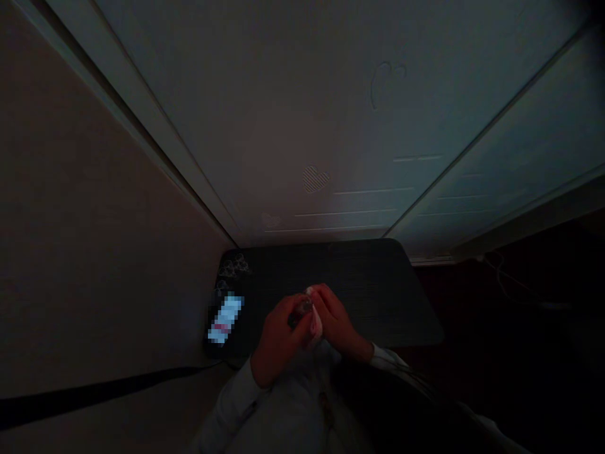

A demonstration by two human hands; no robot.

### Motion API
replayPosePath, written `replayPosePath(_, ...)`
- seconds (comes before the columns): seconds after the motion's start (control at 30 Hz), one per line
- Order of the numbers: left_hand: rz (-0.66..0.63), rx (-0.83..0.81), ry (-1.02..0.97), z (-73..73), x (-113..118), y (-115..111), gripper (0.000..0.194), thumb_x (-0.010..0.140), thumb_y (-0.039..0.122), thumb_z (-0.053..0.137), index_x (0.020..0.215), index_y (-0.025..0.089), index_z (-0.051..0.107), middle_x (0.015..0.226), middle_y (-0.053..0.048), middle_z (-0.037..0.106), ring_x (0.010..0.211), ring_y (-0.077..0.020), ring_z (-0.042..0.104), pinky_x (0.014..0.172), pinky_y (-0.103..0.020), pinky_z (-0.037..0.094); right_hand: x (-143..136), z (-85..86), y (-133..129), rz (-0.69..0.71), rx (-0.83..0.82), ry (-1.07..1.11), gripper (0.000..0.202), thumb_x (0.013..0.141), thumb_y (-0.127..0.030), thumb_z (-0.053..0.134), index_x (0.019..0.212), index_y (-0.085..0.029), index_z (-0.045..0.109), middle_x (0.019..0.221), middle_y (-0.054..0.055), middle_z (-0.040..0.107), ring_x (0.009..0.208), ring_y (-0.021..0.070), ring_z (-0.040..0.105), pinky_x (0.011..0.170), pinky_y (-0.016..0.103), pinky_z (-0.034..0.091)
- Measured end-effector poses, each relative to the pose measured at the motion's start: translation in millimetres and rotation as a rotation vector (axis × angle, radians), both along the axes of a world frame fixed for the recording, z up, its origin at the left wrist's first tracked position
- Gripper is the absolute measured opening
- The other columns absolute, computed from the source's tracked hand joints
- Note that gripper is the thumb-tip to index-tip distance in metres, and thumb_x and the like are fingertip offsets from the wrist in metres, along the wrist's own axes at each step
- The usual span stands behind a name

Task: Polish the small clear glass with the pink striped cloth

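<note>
My left hand [281,337] is closed around a small, dark, glossy object [302,307] with a clear-looking end; the dim light hides what it is. Close against it, my right hand [336,325] has its fingers bent over a pinkish-white soft cloth [316,326]. This cloth hangs between both hands and touches the small object. The two hands meet above the near edge of a dark tabletop [373,296].
A lit phone-like screen [225,320], blurred into blocks, lies at the table's left end. Behind it is a clear, crinkled item [235,266]. Pale panels with embossed hearts [315,179] rise behind the table. A white cable [505,284] runs at right.
</note>
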State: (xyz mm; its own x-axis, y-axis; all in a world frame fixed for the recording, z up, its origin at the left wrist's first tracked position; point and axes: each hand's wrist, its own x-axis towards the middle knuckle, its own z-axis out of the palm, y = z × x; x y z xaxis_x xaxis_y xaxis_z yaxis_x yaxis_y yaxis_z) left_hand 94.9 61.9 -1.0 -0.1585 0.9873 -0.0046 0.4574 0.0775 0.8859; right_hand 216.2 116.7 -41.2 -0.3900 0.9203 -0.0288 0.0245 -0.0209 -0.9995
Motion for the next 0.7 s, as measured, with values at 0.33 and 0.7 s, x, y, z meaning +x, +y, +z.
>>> replayPosePath(0.33,0.154,-0.052,-0.324,-3.9,-2,-4,0.018,0.074,0.026,0.061,0.090,0.018,0.058,0.085,-0.003,0.066,0.079,-0.0171,0.063,0.070,-0.028,0.051,2,-4.2,4,-0.077,-0.116,0.030,0.022,0.082,-0.041,0.052,0.079,-0.020,0.053,0.069,-0.002,0.052,0.061,0.0123,0.047,0.054,0.023,0.040)
replayPosePath(0.7,0.233,-0.051,-0.512,1.4,-7,1,0.020,0.070,0.028,0.063,0.086,0.018,0.056,0.082,-0.002,0.067,0.076,-0.0169,0.064,0.071,-0.029,0.052,8,2.3,12,-0.136,-0.274,0.106,0.031,0.083,-0.049,0.046,0.069,-0.022,0.048,0.062,-0.004,0.046,0.052,0.0127,0.042,0.051,0.025,0.040)
